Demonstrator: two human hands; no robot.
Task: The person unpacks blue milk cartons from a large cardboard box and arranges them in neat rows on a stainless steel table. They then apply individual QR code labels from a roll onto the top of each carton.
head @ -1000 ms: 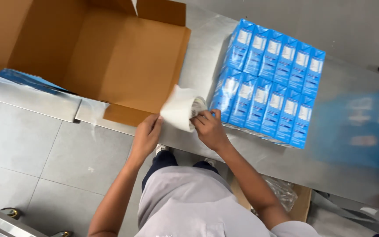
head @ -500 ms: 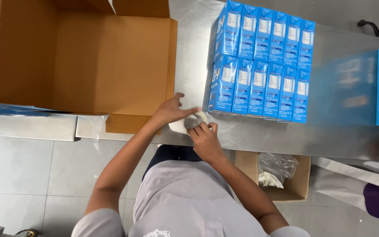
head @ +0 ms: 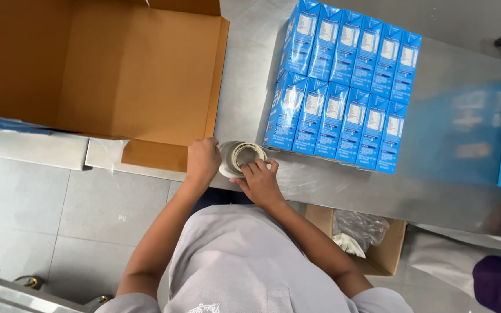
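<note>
Just right of my hands stands a block of blue cartons [head: 343, 93], two rows deep, on the steel table [head: 436, 191]; on the left a big open cardboard box [head: 105, 69] crowds the table's edge; a smaller box [head: 387, 258] sits on the floor below. My left hand [head: 202, 162] curls round the tape roll [head: 240, 157]; my right hand [head: 259, 182] pinches its rim, fingers together. Half a second ago the roll was nearly hidden under my hands; now its ring shows.
</note>
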